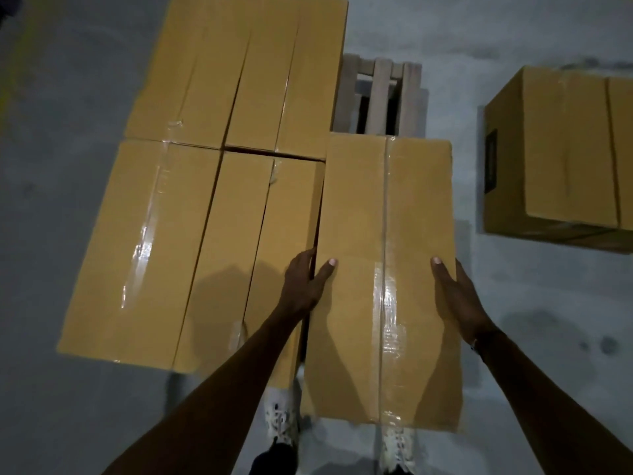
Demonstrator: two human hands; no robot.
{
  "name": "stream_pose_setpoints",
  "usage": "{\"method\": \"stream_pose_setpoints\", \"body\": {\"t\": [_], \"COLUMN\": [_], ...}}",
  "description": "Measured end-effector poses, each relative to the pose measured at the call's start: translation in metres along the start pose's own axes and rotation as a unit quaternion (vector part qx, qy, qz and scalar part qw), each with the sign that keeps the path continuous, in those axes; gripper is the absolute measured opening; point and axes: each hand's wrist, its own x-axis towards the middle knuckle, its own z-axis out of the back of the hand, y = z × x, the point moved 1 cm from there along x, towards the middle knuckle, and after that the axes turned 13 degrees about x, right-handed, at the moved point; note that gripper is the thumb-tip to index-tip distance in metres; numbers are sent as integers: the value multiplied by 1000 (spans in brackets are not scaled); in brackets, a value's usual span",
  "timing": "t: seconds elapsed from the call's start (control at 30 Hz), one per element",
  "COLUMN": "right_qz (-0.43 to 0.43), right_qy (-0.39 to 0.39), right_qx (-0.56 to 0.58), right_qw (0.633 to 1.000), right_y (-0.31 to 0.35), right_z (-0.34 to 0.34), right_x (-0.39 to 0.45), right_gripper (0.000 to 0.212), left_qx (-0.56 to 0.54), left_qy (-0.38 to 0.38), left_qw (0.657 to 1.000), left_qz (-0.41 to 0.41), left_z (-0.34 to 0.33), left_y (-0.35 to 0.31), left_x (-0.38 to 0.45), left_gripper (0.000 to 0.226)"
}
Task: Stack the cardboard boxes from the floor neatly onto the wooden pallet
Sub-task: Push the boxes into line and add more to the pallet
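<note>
Where pallet [380, 94] shows bare, hands grip box [356, 234]

A warehouse-like storeroom: bare grey concrete floor [68, 166], taped cardboard boxes [236, 73], a wooden pallet [380, 97].

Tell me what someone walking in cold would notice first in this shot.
First, the box in the middle, held between the left hand and the right hand, thumbs on its taped top. To its left, four similar boxes sit packed together on the wooden pallet, whose bare slats show only at the far end. One more box stands apart on the grey floor at the right.
</note>
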Motion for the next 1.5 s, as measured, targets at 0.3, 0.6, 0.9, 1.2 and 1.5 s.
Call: {"method": "stream_pose_setpoints", "body": {"t": [0.3,0.6,0.9,1.2,1.5], "right_qz": [5,8,-9,-7,-59], "right_qy": [-22,-22,-22,-18,17], "right_qx": [-1,-17,-32,-45,-27], "right_qw": [1000,1000,999,999,998], "right_y": [-66,-100,-113,-141,-214], "right_z": [-20,-19,-24,-12,11], "right_x": [40,59,63,28,-36], "right_gripper": [63,64,69,74,90], "left_qx": [158,171,172,328,367], "left_qy": [-11,-106,-174,-28,94], "left_qw": [987,978,966,926,897], "left_qz": [-17,-61,-86,-182,-227], "left_z": [-35,-59,-62,-53,-54], "left_y": [62,96,108,138,199], "left_x": [46,48,49,15,-88], "left_gripper": [66,58,52,71,132]}}
